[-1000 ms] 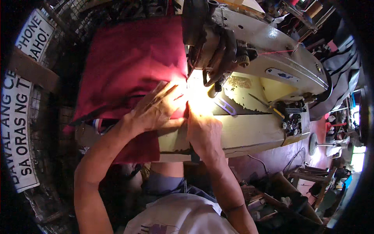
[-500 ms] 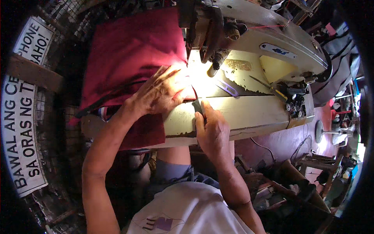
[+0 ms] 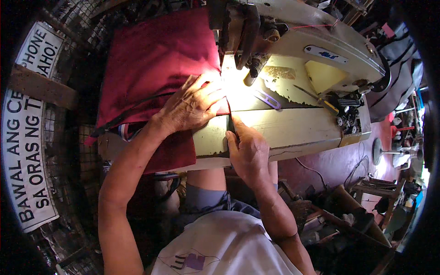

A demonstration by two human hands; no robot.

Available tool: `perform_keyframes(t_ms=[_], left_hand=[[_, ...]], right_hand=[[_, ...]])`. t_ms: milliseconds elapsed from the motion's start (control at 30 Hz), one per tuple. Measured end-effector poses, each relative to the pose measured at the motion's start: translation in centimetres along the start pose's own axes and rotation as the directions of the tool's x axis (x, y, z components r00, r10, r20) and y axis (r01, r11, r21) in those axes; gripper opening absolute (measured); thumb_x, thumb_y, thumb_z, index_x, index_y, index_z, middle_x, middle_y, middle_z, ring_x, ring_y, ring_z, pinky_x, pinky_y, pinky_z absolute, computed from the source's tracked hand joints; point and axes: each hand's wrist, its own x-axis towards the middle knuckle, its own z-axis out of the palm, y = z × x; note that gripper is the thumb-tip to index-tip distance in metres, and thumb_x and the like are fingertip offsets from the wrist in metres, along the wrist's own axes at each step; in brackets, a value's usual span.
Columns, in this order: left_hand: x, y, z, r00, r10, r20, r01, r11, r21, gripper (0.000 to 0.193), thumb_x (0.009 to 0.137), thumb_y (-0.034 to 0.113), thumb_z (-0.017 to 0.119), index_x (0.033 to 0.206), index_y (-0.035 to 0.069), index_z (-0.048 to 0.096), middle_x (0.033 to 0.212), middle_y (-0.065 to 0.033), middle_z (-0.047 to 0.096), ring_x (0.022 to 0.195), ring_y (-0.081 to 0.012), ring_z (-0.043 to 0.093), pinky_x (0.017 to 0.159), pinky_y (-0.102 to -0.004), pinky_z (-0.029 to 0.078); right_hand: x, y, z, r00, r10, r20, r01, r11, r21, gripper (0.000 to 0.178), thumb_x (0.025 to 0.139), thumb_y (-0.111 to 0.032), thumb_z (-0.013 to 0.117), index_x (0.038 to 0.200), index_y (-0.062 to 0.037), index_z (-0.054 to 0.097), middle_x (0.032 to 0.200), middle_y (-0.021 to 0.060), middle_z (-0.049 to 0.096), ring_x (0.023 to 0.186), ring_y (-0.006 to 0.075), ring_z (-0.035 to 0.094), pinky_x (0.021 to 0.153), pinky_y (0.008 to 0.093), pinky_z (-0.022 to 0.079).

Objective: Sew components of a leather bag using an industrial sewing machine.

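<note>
Maroon cloth (image 3: pixel 160 55) sits toward 11 o'clock, left hand (image 3: pixel 189 106) nearer n pressing on it, right hand (image 3: pixel 250 149) pinching a 12-to-6 dark strip (image 3: pixel 231 123)

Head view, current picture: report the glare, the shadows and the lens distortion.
Head view: harsh glare washes out the machine bed just right of the left hand, hiding detail there; head view: the area under the table's left side sinks into deep shadow, and the corners go black; head view: fisheye distortion bows the white sign at the left.
</note>
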Motion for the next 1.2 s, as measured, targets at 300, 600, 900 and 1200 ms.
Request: perform_keyframes(t_ms=[300,600,900,1200], left_hand=[[-0.2,-0.2,-0.7,1.0,-0.022,-0.009,0.022,0.998,-0.064,0.032,0.087,0.022,0.065,0.116,0.007,0.065,0.119,-0.0106,0.061,0.116,-0.0295,0.055,0.1,-0.0441,0.044],[-0.6,-0.2,-0.9,0.998,0.065,0.022,-0.059,0.972,-0.226,0.024,0.082,0.025,0.073,0.1,0.011,0.067,0.102,-0.0079,0.062,0.1,-0.0283,0.059,0.092,-0.0434,0.046],[-0.7,0.5,-1.4,0.997,0.021,0.071,-0.003,0.97,-0.244,0.021,0.083,0.018,0.074,0.101,0.008,0.069,0.105,-0.0076,0.064,0.103,-0.0281,0.06,0.092,-0.0421,0.046],[-1.0,0.7,-1.1,0.999,0.006,0.045,0.004,0.975,-0.222,0.017,0.085,0.019,0.07,0.098,0.009,0.066,0.104,-0.0077,0.059,0.106,-0.0267,0.058,0.096,-0.0411,0.044]], right_hand=[[1.1,0.2,-1.8,0.985,0.091,0.144,-0.111,0.984,0.142,0.037,0.09,-0.014,0.063,0.124,-0.0005,0.057,0.08,0.0249,0.065,0.077,0.0413,0.065,0.07,0.0486,0.05],[0.8,0.0,-1.3,0.977,0.122,0.173,-0.136,0.988,0.075,0.041,0.091,-0.018,0.063,0.128,-0.004,0.055,0.081,0.0254,0.067,0.079,0.0443,0.066,0.071,0.0538,0.051],[0.2,0.7,-0.2,0.997,-0.052,0.053,0.051,0.999,0.013,0.039,0.089,-0.016,0.061,0.127,-0.0064,0.06,0.09,0.0194,0.068,0.081,0.0407,0.066,0.072,0.051,0.052],[0.4,1.1,-0.4,0.988,-0.149,0.047,0.148,0.989,0.008,0.036,0.089,-0.014,0.061,0.123,-0.0043,0.06,0.089,0.0184,0.067,0.078,0.0392,0.066,0.068,0.049,0.053]])
